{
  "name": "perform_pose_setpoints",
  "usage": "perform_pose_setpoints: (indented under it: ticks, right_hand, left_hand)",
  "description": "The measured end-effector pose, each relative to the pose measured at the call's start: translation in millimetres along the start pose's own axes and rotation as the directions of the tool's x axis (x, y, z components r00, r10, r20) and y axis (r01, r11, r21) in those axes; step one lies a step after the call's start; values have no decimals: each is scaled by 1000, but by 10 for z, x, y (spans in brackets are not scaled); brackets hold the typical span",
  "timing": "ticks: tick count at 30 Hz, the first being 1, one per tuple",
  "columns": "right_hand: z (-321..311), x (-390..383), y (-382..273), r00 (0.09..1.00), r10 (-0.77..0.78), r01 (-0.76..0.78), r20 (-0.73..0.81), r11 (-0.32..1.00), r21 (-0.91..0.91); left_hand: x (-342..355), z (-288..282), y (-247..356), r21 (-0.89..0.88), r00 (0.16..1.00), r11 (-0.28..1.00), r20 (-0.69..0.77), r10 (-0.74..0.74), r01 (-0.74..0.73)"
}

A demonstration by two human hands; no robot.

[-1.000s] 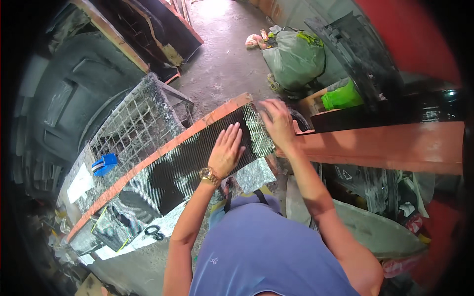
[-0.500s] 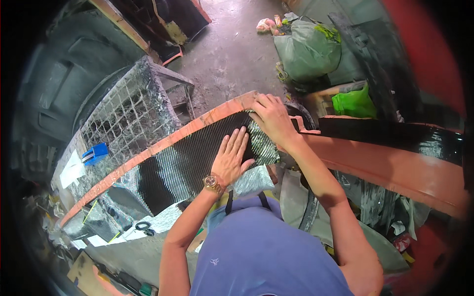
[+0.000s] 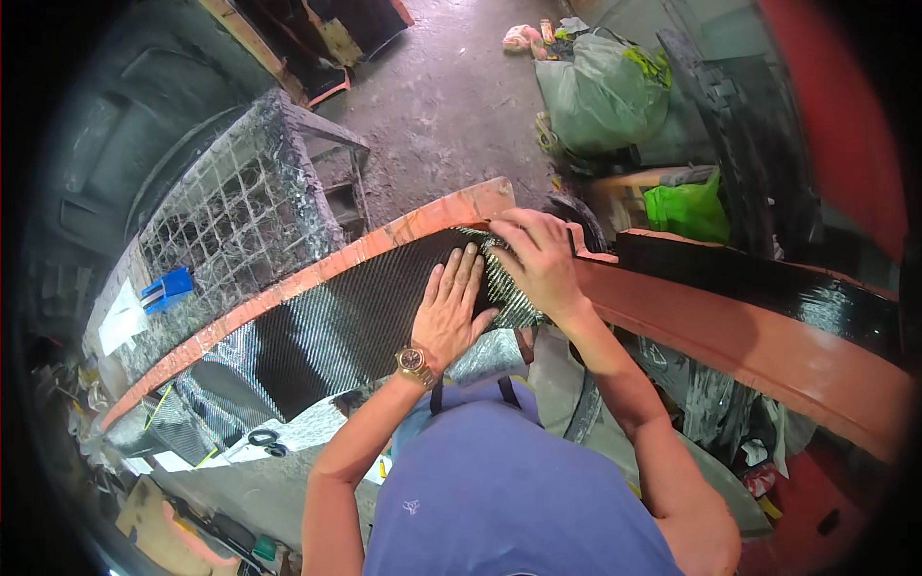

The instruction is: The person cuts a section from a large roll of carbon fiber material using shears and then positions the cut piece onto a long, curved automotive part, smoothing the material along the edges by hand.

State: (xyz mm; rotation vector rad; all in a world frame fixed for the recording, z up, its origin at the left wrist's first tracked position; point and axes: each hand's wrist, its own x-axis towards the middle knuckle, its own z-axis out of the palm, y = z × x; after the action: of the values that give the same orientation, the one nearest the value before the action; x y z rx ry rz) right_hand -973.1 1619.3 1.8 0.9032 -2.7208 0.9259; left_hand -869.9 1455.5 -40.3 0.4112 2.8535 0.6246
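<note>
A long curved orange mould [image 3: 317, 272] crosses in front of me, lined with dark, shiny carbon-fibre cloth [image 3: 351, 312]. My left hand [image 3: 448, 312], with a watch on its wrist, lies flat on the cloth near its right end, fingers stretched out. Just to its right, the bent fingers of my right hand [image 3: 544, 259] close on the cloth's edge below the mould's tip. The fingertips are partly hidden, and the cloth under that palm looks loose and silvery. Black-handled scissors [image 3: 266, 442] rest at the near side of the cloth, to the left.
A crusted metal grid stand [image 3: 230, 192] is beyond the mould, with a blue tool [image 3: 167, 290] and white paper [image 3: 122, 315] at its left. Another orange mould [image 3: 730, 336] extends right. A full pale sack [image 3: 603, 94] and a bright green bag [image 3: 690, 206] sit at the far right.
My right hand has come down from the mould's orange tip onto the cloth's edge, its fingers now more bent. My left hand stays flat on the cloth. The view has shifted slightly.
</note>
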Motion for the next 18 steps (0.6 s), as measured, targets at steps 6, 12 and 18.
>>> perform_pose_setpoints:
  ticks: [6, 12, 18]
  right_hand:
    - [66, -240, -501, 760, 540, -576, 362, 301, 760]
    - [398, -79, -470, 597, 431, -699, 677, -134, 702]
    - [631, -9, -436, 534, 312, -726, 785, -307, 616]
  left_hand:
    - [2, -44, -117, -23, 991, 996, -98, 86, -89]
    - [-185, -328, -451, -35, 899, 997, -432, -76, 68]
    - [-66, -414, -585, -19, 883, 979, -428, -191, 202]
